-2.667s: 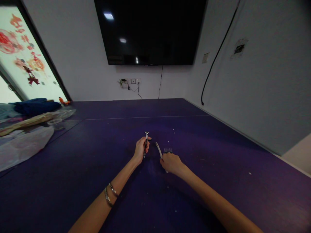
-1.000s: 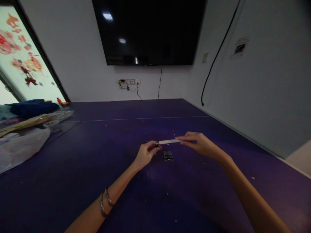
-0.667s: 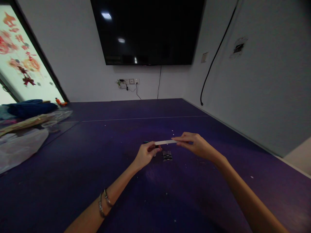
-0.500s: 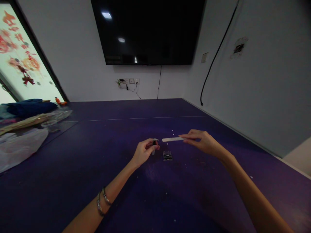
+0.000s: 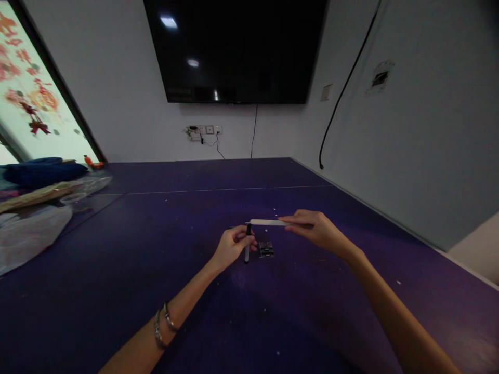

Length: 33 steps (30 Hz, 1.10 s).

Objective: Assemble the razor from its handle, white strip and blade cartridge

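My left hand [image 5: 231,246] is closed around a slim black-and-grey tool [image 5: 247,253], held nearly upright. A small light-coloured piece shows at its top; its exact kind is too small to make out. Between the thumb and fingers of my right hand [image 5: 312,228] is a flat white stick [image 5: 267,222] with a rounded end, pointing left. The stick's tip meets or overlaps the top of the tool; I cannot tell whether they touch. Just right of my left fingers, a small clear pack [image 5: 266,249] with dark pieces lies on the purple surface [image 5: 218,322].
Plastic bags [image 5: 35,234] and a folded dark blue cloth [image 5: 44,172] are piled at the left. A black cable [image 5: 343,93] hangs down the right wall. The television [image 5: 237,52] and wall sockets [image 5: 202,130] are at the back. White specks dot the surface.
The white stick in my right hand has moved left, up to the tool's top. The tool in my left hand has turned, and more of its lower end shows.
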Each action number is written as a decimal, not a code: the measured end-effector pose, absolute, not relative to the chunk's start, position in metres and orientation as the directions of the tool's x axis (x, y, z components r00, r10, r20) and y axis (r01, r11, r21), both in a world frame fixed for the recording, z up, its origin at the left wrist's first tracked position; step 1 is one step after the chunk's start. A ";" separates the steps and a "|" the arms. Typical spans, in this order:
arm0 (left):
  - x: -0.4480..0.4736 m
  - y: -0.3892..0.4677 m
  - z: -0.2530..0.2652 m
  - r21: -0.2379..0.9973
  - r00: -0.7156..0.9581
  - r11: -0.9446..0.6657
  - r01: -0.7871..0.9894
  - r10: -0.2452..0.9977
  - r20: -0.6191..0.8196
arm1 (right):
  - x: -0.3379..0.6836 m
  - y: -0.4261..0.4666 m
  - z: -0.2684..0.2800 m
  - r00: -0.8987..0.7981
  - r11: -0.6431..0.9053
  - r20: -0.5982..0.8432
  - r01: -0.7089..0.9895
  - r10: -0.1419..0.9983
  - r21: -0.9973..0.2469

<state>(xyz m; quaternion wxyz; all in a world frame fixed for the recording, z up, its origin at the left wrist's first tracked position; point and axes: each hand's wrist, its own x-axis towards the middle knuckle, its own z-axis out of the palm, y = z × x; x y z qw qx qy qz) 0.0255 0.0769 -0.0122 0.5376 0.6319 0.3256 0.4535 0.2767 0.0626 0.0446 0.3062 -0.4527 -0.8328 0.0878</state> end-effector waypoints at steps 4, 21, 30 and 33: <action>0.026 0.074 -0.012 0.978 0.407 -0.187 -0.093 0.889 0.209 | 0.274 0.065 0.043 -0.432 0.584 0.406 0.698 0.805 -0.415; 0.027 0.074 -0.010 0.983 0.392 -0.138 -0.123 0.903 0.176 | 0.285 0.070 0.039 -0.390 0.564 0.427 0.701 0.816 -0.436; 0.028 0.073 -0.011 0.983 0.409 -0.137 -0.122 0.896 0.175 | 0.278 0.068 0.041 -0.455 0.599 0.391 0.621 0.800 -0.506; 0.028 0.074 -0.011 0.984 0.394 -0.134 -0.115 0.904 0.169 | 0.281 0.068 0.041 -0.440 0.593 0.398 0.598 0.805 -0.539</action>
